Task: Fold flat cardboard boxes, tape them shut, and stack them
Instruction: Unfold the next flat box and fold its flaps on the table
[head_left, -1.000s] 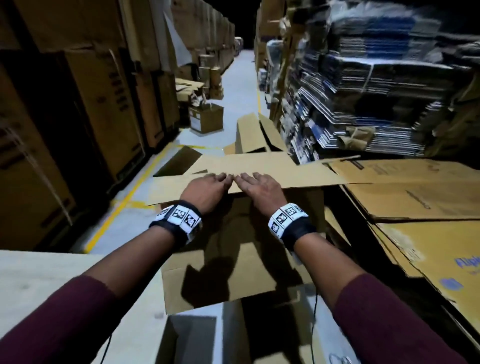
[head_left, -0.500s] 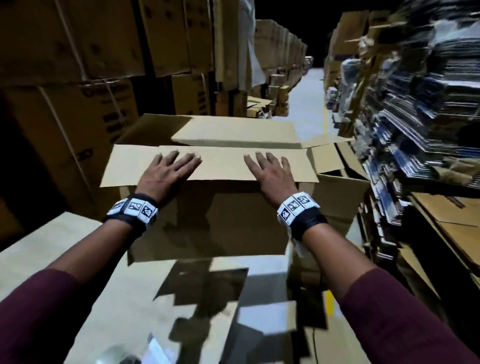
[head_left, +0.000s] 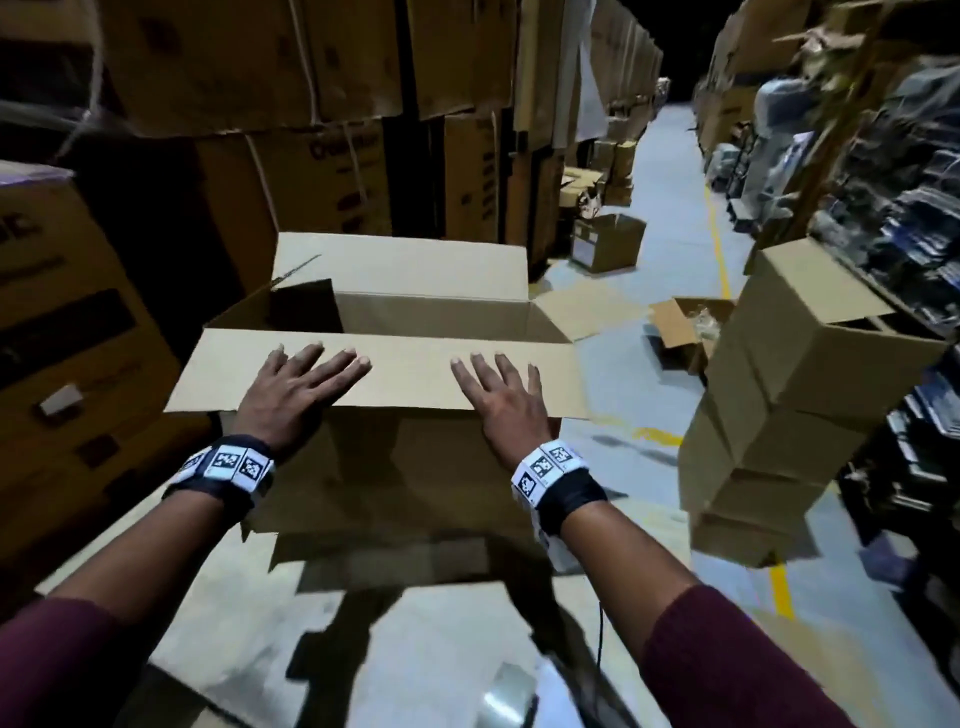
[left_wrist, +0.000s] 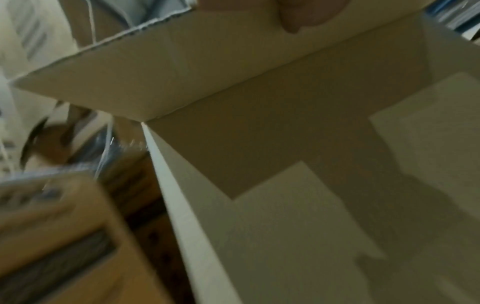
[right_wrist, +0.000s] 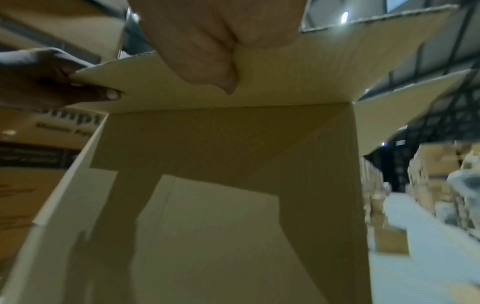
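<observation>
The open-topped brown cardboard box (head_left: 415, 332) hangs in front of the person, above the pale worktable (head_left: 447, 649) — left hand (head_left: 291, 389) and right hand (head_left: 506, 400) each pinch its near flap (head_left: 410, 374), fingers spread on top, thumbs beneath, apparently to carry it level.

Grey floor (head_left: 670, 171) — stacked boxes (head_left: 789, 405)

Head view: above and behind the open box (head_left: 410, 467), facing forward down the aisle. Both wrist views: close beneath its near flap (right_wrist: 298, 82), facing its near wall, which all three views share.
</observation>
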